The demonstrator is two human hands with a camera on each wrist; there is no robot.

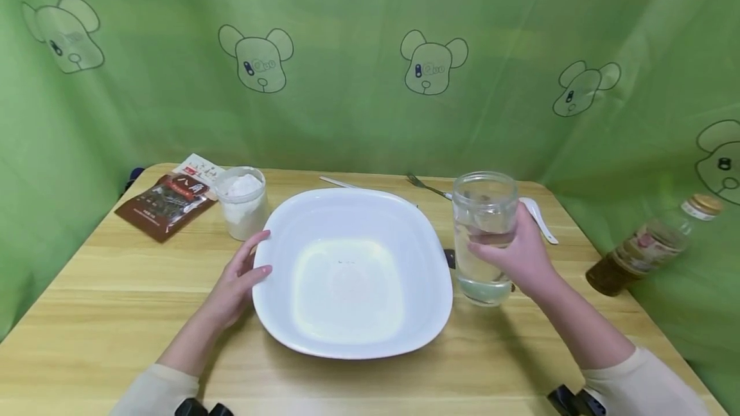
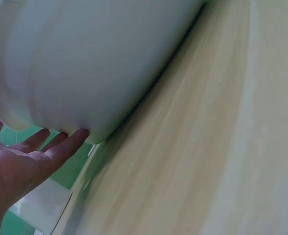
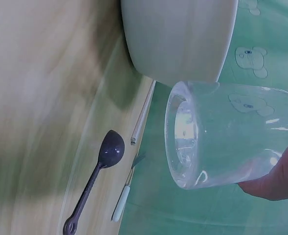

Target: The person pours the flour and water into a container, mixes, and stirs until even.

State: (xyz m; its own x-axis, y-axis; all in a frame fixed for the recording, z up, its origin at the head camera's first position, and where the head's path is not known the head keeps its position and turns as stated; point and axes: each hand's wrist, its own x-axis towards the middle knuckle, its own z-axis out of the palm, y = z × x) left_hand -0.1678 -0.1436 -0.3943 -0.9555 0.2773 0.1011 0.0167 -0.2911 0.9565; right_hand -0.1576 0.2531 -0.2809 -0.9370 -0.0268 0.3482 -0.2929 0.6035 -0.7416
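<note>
A white basin (image 1: 352, 294) with rounded corners stands on the table in front of me. My left hand (image 1: 234, 284) holds its left rim, with thumb and a finger at the edge; in the left wrist view several fingertips (image 2: 80, 134) touch the outer wall. Right of the basin, my right hand (image 1: 526, 255) grips a clear glass jar (image 1: 471, 236) of water, upright and open at the top. The right wrist view shows the jar's thick base (image 3: 175, 142) raised above the table, beside the basin's outer wall.
Behind the left hand stand a tub of white powder (image 1: 243, 210) and a brown spice packet (image 1: 164, 207). A dark spoon (image 3: 112, 149), a fork (image 1: 428, 186) and a white spoon (image 1: 537, 218) lie around the jar. A bottle (image 1: 647, 246) of brown liquid stands at the right edge.
</note>
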